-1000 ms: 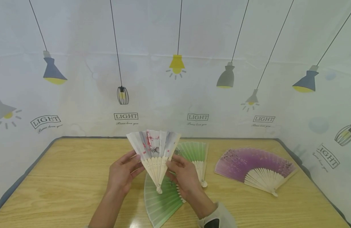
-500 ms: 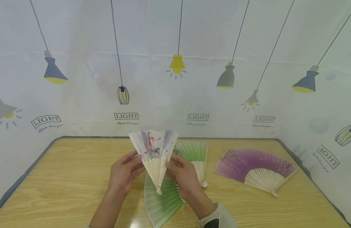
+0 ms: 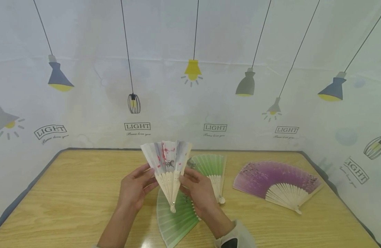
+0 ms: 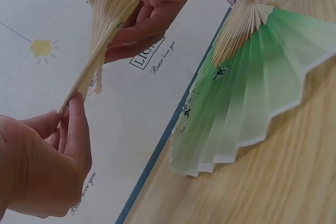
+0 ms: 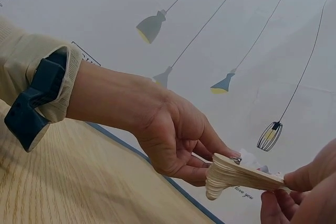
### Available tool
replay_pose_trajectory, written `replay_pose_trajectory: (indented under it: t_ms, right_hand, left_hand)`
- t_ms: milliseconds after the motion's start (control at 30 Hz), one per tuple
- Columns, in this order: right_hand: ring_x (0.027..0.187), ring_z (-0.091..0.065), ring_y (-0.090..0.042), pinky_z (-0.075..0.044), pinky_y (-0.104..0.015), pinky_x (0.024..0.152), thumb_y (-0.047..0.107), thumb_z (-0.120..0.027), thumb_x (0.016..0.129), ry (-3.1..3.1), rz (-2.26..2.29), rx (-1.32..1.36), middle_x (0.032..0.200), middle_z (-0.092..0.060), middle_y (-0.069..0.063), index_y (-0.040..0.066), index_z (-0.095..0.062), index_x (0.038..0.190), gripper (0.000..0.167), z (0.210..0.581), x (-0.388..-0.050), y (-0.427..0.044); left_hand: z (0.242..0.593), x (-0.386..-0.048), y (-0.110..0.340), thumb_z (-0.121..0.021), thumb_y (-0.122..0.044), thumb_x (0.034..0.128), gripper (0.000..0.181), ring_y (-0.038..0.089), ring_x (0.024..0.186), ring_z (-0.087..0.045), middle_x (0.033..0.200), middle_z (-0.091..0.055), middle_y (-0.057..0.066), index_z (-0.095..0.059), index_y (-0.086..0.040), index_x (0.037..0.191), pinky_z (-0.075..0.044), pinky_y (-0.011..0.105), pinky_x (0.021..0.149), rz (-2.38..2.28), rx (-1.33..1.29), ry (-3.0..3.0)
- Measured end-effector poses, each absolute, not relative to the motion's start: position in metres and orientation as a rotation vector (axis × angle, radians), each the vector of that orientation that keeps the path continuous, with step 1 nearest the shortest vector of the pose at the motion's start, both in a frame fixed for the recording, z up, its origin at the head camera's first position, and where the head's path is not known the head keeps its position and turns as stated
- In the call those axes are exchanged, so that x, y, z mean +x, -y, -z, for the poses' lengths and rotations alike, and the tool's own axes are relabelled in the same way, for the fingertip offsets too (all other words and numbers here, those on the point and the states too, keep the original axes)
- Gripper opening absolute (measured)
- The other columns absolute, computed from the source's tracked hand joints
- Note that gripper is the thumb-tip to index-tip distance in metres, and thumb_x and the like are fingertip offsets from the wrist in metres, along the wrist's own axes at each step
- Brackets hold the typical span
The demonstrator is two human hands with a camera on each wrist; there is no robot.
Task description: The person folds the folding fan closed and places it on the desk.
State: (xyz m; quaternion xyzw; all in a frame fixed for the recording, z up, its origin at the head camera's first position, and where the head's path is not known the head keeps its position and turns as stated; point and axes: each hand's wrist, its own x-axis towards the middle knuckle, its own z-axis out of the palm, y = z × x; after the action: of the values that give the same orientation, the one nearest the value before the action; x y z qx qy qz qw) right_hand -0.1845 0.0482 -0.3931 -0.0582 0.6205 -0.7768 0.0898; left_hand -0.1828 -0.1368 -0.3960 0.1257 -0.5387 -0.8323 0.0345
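Left hand point(image 3: 133, 187) and right hand point(image 3: 201, 193), fingers curled, pinch opposite edges of half-spread white fan point(image 3: 168, 172), lower centre; uneven squeezing could crease cloth point(image 3: 170, 153) or crack ribs point(image 3: 170, 184).

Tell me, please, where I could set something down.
The table is bare left of the left hand and between right sleeve and purple fan. Crowded: the middle, with the green fan beneath the white fan and right hand.

"Seeing the white folding fan point(image 3: 168, 168)?"
"Yes: showing a red and grey print, standing partly spread, tapering down to pale ribs point(image 3: 169, 187), being held between left hand point(image 3: 134, 187) and right hand point(image 3: 201, 193)."
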Motion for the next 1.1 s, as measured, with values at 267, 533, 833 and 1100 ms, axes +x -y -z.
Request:
replay_pose_trajectory:
  t_ms: [267, 533, 833, 1100]
  right_hand:
    - [0.108, -0.059, -0.024, -0.050, -0.037, 0.095, 0.008, -0.061, 0.094, -1.816, 2.329, -0.202, 0.118, -0.058, -0.019, -0.007, -0.048, 0.134, 0.044, 0.3933, -0.1849, -0.0469]
    - [0.108, -0.059, -0.024, -0.049, -0.038, 0.097, 0.007, -0.058, 0.095, -1.779, 2.320, -0.245, 0.116, -0.057, -0.018, -0.007, -0.048, 0.134, 0.043, 0.3935, -0.1839, -0.0474]
    - [0.111, -0.056, -0.023, -0.049, -0.037, 0.096, 0.007, -0.059, 0.095, -1.775, 2.306, -0.245, 0.121, -0.056, -0.018, -0.007, -0.047, 0.134, 0.044, 0.3937, -0.1842, -0.0479]
    - [0.108, -0.056, -0.022, -0.050, -0.037, 0.095, 0.007, -0.060, 0.094, -1.793, 2.302, -0.208, 0.123, -0.053, -0.020, -0.009, -0.044, 0.135, 0.047, 0.3919, -0.1829, -0.0461]
  left_hand:
    - [0.3967, -0.1830, 0.1366, -0.061, -0.003, 0.0926, 0.044, 0.018, 0.083, -0.068, 0.097, -0.069, 0.006, -0.047, 0.007, 0.133, -0.057, 0.034, 0.082, 2.559, 0.385, 1.652]
    - [0.3969, -0.1821, 0.1359, -0.060, -0.001, 0.0926, 0.040, 0.021, 0.084, -0.068, 0.099, -0.067, 0.008, -0.051, 0.005, 0.131, -0.057, 0.036, 0.082, 2.558, 0.405, 1.681]
    - [0.3970, -0.1821, 0.1359, -0.060, -0.002, 0.0928, 0.039, 0.021, 0.085, -0.068, 0.102, -0.067, 0.009, -0.051, 0.005, 0.131, -0.057, 0.036, 0.083, 2.554, 0.402, 1.706]
    - [0.3973, -0.1824, 0.1356, -0.061, -0.004, 0.0931, 0.040, 0.022, 0.086, -0.067, 0.105, -0.066, 0.012, -0.052, 0.004, 0.131, -0.057, 0.035, 0.082, 2.547, 0.393, 1.742]
